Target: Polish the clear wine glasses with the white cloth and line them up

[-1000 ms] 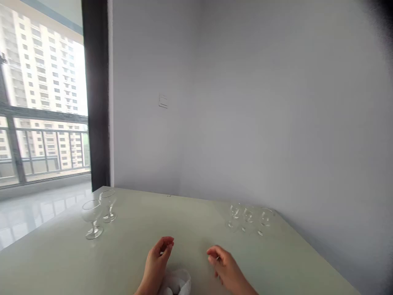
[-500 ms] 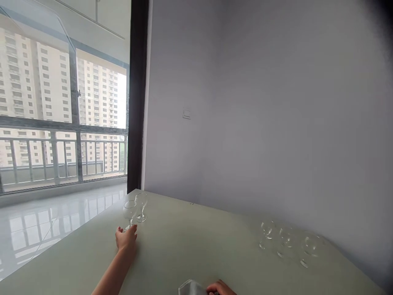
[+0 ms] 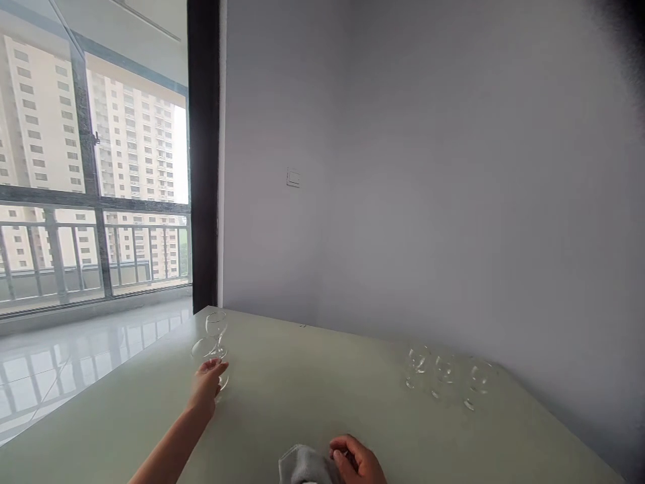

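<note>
My left hand (image 3: 207,384) is closed around the stem of a wine glass (image 3: 201,348), lifted and tilted, its bowl to the far side and its round foot toward me. Just behind it a second wine glass (image 3: 216,325) stands upright near the table's far left corner. At the bottom of the view my right hand (image 3: 359,460) has curled fingers at the right edge of a grey cloth (image 3: 306,462) and appears to grip it. The cloth's lower part is cut off by the frame.
Three more stemmed glasses stand on the right of the pale green table (image 3: 282,390), the nearest one a clear glass (image 3: 476,386). A grey wall (image 3: 403,202) rises behind the table. Tiled floor and a large window (image 3: 125,154) lie to the left.
My left hand has taken the nearer glass by its stem and tilted it toward me. My right hand and the cloth have come further up into view. The camera has turned slightly.
</note>
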`<move>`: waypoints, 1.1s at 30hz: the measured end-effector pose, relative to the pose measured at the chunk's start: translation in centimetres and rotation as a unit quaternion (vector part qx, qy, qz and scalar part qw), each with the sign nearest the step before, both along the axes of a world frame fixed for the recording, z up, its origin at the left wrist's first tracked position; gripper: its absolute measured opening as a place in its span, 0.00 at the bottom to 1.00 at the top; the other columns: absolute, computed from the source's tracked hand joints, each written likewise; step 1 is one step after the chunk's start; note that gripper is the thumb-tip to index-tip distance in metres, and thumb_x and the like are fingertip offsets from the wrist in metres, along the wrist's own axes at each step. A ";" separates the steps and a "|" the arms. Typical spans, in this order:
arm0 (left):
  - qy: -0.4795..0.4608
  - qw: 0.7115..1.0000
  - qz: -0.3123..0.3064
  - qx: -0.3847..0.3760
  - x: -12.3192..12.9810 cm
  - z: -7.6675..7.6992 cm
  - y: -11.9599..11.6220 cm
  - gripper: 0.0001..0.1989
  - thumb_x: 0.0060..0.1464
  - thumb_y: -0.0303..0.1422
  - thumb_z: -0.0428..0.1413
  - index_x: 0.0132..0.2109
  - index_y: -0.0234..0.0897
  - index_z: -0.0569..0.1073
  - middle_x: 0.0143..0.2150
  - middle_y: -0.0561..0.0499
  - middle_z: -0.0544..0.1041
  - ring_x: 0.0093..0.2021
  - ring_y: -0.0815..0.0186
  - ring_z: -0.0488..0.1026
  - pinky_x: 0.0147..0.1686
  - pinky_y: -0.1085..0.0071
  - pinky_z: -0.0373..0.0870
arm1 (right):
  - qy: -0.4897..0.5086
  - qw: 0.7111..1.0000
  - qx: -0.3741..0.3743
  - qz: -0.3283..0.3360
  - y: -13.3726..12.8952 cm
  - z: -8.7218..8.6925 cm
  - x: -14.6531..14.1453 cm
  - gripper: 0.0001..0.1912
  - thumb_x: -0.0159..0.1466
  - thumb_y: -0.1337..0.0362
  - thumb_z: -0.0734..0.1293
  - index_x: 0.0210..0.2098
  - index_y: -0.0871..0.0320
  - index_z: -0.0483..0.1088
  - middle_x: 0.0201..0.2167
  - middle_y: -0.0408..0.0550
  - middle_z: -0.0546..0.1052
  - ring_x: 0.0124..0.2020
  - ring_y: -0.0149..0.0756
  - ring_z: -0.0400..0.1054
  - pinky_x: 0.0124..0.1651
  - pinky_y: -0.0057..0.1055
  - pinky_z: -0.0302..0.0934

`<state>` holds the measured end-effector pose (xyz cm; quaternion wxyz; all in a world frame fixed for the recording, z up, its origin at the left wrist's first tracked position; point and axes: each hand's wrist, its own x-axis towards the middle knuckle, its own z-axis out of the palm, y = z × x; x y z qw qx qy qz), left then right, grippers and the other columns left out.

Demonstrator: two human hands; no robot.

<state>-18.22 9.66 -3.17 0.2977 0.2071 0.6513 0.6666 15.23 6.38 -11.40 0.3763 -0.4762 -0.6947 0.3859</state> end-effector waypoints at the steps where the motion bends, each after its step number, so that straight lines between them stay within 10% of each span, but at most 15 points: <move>1: -0.003 0.999 -0.031 -0.006 1.2 0.1 -0.4 0.07 0.53 0.33 0.55 0.38 0.34 0.69 0.26 0.58 0.68 0.19 0.77 0.61 0.18 0.78 0.60 | 0.034 0.999 -0.009 -0.005 -0.1 0.1 0.1 0.23 0.56 0.47 0.59 0.37 0.58 0.73 0.32 0.51 0.77 0.31 0.39 0.69 0.34 0.31 0.61; 6: 0.003 0.988 -0.155 -0.008 7.8 -0.2 -1.8 0.18 0.37 0.35 0.60 0.39 0.36 0.69 0.26 0.59 0.68 0.19 0.77 0.59 0.19 0.78 0.57 | 0.065 0.996 -0.020 0.049 -0.8 1.2 -0.3 0.26 0.58 0.55 0.60 0.54 0.56 0.64 0.50 0.54 0.70 0.46 0.42 0.65 0.40 0.31 0.61; 12: 0.041 0.974 -0.224 -0.004 13.2 -1.7 -1.9 0.20 0.34 0.39 0.57 0.38 0.36 0.67 0.34 0.51 0.72 0.18 0.76 0.60 0.17 0.76 0.55 | -0.023 0.993 -0.053 0.103 -2.1 4.0 -2.3 0.34 0.43 0.73 0.65 0.52 0.62 0.66 0.43 0.53 0.71 0.46 0.41 0.64 0.52 0.33 0.54; 19: 0.145 0.966 -0.212 0.002 13.3 -3.1 -2.1 0.18 0.35 0.46 0.54 0.33 0.39 0.64 0.33 0.49 0.74 0.28 0.65 0.71 0.23 0.72 0.64 | 0.098 0.991 -0.078 0.048 -2.0 5.0 -0.3 0.04 0.46 0.71 0.65 0.24 0.59 0.68 0.22 0.37 0.64 0.26 0.30 0.59 0.31 0.25 0.53; 27: 0.272 0.925 -0.267 -0.002 14.0 -3.8 -3.5 0.12 0.43 0.44 0.52 0.31 0.41 0.65 0.25 0.56 0.73 0.24 0.67 0.69 0.25 0.73 0.63 | 0.450 0.873 -0.178 0.055 -1.7 7.4 3.1 0.16 0.49 0.60 0.73 0.35 0.59 0.70 0.26 0.43 0.71 0.27 0.33 0.63 0.31 0.28 0.57; 33: 0.324 0.902 -0.285 0.011 14.4 -4.1 -4.1 0.08 0.46 0.41 0.52 0.30 0.42 0.66 0.24 0.57 0.71 0.27 0.66 0.69 0.30 0.73 0.63 | 0.446 0.871 -0.163 0.126 -1.7 10.8 7.2 0.25 0.45 0.63 0.76 0.43 0.57 0.71 0.28 0.45 0.74 0.28 0.34 0.66 0.32 0.28 0.59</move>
